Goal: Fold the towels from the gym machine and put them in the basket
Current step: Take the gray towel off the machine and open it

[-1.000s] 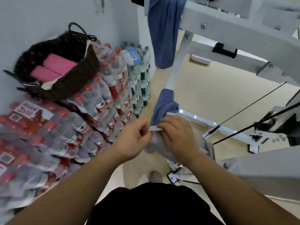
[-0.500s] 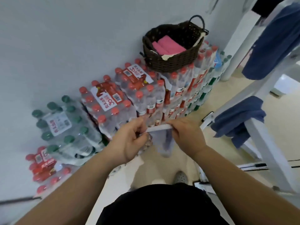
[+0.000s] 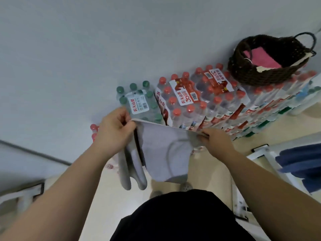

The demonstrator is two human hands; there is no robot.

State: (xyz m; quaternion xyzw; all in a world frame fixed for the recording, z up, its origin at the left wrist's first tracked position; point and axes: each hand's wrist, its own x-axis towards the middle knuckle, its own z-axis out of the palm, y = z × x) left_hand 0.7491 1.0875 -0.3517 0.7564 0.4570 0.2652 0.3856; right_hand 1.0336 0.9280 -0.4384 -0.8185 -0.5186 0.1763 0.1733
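Left hand (image 3: 113, 131) and right hand (image 3: 214, 139), fingers pinching opposite ends of the top hem of a grey towel (image 3: 161, 153) hanging in mid-air above a beige floor (image 3: 208, 174); shrink-wrapped bottle packs (image 3: 199, 105) stacked against a pale wall (image 3: 86, 49); dark woven basket (image 3: 260, 72) on the packs, holding pink towels (image 3: 260, 58); blue towel (image 3: 300, 162) draped on a white frame (image 3: 271, 159) at right.

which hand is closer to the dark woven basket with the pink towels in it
The right hand. It grips the grey towel's edge below-left of the dark woven basket; the left hand holds the opposite edge, much farther left.
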